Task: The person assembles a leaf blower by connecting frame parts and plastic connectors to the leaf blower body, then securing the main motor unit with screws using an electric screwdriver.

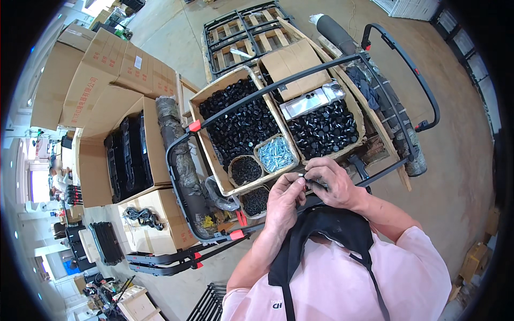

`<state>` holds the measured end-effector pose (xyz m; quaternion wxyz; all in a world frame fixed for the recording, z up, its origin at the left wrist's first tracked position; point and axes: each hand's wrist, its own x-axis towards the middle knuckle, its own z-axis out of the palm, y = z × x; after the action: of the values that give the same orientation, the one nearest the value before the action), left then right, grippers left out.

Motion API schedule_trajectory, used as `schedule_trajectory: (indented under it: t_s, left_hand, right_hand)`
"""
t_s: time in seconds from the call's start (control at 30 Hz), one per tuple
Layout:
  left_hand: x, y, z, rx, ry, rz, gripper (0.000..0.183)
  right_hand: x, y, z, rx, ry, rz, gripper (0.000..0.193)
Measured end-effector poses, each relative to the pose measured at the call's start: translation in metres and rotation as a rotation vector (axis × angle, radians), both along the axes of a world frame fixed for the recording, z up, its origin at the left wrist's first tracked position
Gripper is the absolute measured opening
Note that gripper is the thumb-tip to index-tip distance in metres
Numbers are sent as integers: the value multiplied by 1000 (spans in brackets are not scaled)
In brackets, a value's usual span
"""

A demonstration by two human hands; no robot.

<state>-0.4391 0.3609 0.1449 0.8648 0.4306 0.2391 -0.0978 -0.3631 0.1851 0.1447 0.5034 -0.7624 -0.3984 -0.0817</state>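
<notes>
Well left of the left hand, past a wrapped roll, an open carton with black panels inside; apparently too far off to interfere. Nearer, just beyond and left of the fingertips, small black screws in a round tub, next to silvery bolts in another: easy to lose anything among either. Between the left hand and the right hand, pinched narrowly at the fingertips of both, a tiny light-tipped part, mostly hidden, too small to identify. Could twist or slip from so slight a hold, given smudged fingers; could then drop onto the black cloth just below. Beyond the right hand, black caps in a heap, liable to scatter if knocked. Farther beyond, across the bins, a black tubular frame, likely to catch a forearm on a hasty reach.
</notes>
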Motion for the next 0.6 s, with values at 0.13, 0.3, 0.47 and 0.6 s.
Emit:
schedule_trajectory:
  t_s: [0.13,0.3,0.47,0.6]
  left_hand:
    - [5,0,5,-181,84,-3,11]
    - [8,0,8,-267,119,-18,11]
    - [8,7,2,-262,107,-100,8]
    - [10,3,10,-278,116,-75,6]
  right_hand:
    - [2,-2,2,20,-32,-7,43]
    - [3,-4,5,54,-32,-7,39]
    - [2,-5,-1,63,-52,-5,37]
    - [3,-7,0,65,-68,-4,36]
